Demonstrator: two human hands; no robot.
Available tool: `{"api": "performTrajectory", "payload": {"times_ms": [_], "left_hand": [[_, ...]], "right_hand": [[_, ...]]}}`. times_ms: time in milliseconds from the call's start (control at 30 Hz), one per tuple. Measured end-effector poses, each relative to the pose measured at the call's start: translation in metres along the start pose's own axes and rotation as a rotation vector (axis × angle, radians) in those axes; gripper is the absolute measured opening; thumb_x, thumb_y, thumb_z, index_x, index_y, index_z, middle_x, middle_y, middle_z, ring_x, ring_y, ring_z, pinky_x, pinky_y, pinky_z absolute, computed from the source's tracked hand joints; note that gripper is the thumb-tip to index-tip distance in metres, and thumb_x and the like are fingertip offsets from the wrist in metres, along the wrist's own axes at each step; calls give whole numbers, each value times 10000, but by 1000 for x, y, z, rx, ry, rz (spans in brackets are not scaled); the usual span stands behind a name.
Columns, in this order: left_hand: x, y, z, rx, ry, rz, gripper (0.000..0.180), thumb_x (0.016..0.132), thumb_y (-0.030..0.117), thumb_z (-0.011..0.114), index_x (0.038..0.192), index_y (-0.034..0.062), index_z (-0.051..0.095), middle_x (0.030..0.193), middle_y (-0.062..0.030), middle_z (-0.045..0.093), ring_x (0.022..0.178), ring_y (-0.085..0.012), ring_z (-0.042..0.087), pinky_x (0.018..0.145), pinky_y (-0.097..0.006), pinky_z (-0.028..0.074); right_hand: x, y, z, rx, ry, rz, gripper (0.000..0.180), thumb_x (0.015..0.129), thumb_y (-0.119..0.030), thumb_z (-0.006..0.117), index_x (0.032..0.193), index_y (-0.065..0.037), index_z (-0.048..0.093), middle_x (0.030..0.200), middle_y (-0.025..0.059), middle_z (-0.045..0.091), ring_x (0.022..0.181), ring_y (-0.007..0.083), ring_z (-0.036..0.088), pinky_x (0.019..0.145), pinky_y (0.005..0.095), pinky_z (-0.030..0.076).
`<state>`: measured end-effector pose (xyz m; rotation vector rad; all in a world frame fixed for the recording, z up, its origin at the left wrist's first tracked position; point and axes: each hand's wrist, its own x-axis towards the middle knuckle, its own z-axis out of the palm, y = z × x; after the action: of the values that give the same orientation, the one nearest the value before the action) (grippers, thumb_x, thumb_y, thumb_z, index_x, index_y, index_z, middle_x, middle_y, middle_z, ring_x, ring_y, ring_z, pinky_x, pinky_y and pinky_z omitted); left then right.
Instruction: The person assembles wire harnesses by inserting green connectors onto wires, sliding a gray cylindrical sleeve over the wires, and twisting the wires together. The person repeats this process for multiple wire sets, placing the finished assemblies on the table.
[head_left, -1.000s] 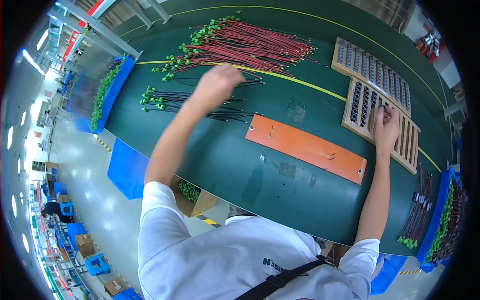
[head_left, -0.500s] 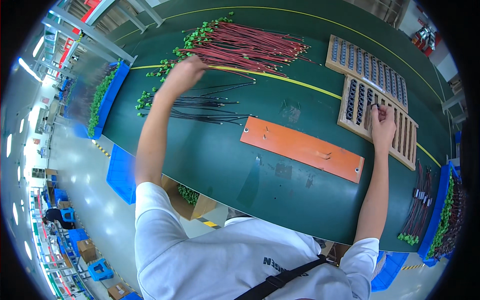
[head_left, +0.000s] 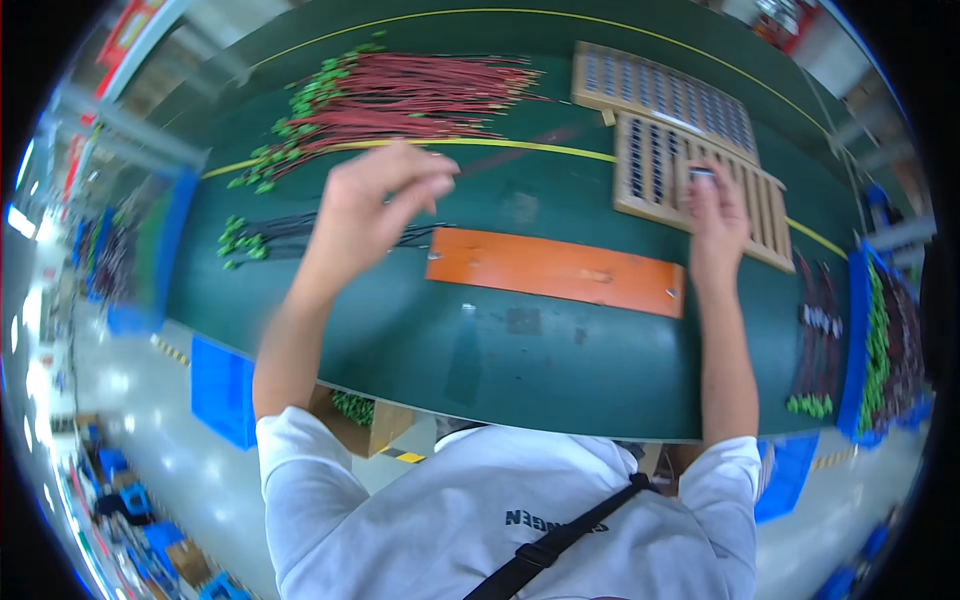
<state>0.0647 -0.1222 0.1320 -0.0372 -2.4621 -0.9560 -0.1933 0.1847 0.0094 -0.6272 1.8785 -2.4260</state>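
My left hand (head_left: pixel 375 205) is raised over the table, its fingers pinched on a thin dark-red wire (head_left: pixel 530 147) that trails to the right and is smeared by motion. Below and behind it lie black wires with green ends (head_left: pixel 245 240). A pile of red wires with green connectors (head_left: pixel 430 90) spreads beyond it. In the fingers of my right hand (head_left: pixel 718 220) is a small dark ring (head_left: pixel 702 173) with a pale rim. That hand is over the nearer wooden slotted tray (head_left: pixel 650 212), whose left slots hold rows of dark rings.
Behind stands a second wooden tray (head_left: pixel 600 99) filled with grey-blue rings. An orange board (head_left: pixel 550 268) with small pins lies in front. At the right are bundled wires (head_left: pixel 818 335) and a blue bin (head_left: pixel 855 370) of green-ended wires; another blue bin (head_left: pixel 180 230) stands left.
My left hand has come from the red wire pile toward me and right, now with a wire. My right hand has lifted a ring from the tray. The whole view has shifted.
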Motion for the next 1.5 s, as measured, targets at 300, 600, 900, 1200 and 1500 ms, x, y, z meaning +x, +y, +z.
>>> {"api": "performTrajectory", "payload": {"times_ms": [300, 600, 900, 1200, 1500], "left_hand": [[-11, 7, 113, -258, -256, -76, 129, 933, -28, 680, 1042, -51, 745, 879, -88, 689, 671, -129, 662, 595, -259, 512], [-16, 1, 113, -268, -222, -117, 131, 936, -23, 688, 1053, -51, 741, 912, -95, 689, 673, -116, 654, 596, -247, 515], [-15, 0, 114, -262, -223, -105, 129, 935, -26, 688, 1051, -50, 740, 913, -93, 689, 695, -119, 656, 586, -250, 512], [-15, 2, 114, -279, -227, -88, 126, 936, -18, 693, 1048, -54, 739, 913, -96, 692, 689, -124, 656, 585, -248, 514], [-16, 4, 116, -292, -270, -135, 115, 962, 19, 684, 1027, -64, 729, 889, -90, 679, 682, -121, 653, 581, -248, 507]], "right_hand": [[-83, -43, 13, 324, -123, 165, 281, 1050, -137, 599, 1296, -1, 582, 1169, 154, 711, 922, 152, 667, 758, 283, 539], [-87, -48, 19, 218, -94, 80, 284, 1051, -117, 586, 1305, 7, 567, 1175, 172, 708, 926, 147, 664, 752, 281, 535], [-85, -46, 17, 246, -90, 90, 285, 1053, -104, 575, 1311, 16, 555, 1200, 188, 691, 944, 168, 659, 752, 296, 531], [-86, -47, 19, 255, -95, 116, 276, 1049, -98, 583, 1303, 11, 567, 1183, 182, 701, 929, 165, 671, 759, 291, 536], [-98, -44, 29, 329, -222, 231, 256, 1052, -93, 577, 1289, 3, 565, 1193, 195, 701, 958, 172, 693, 765, 294, 551]]}}
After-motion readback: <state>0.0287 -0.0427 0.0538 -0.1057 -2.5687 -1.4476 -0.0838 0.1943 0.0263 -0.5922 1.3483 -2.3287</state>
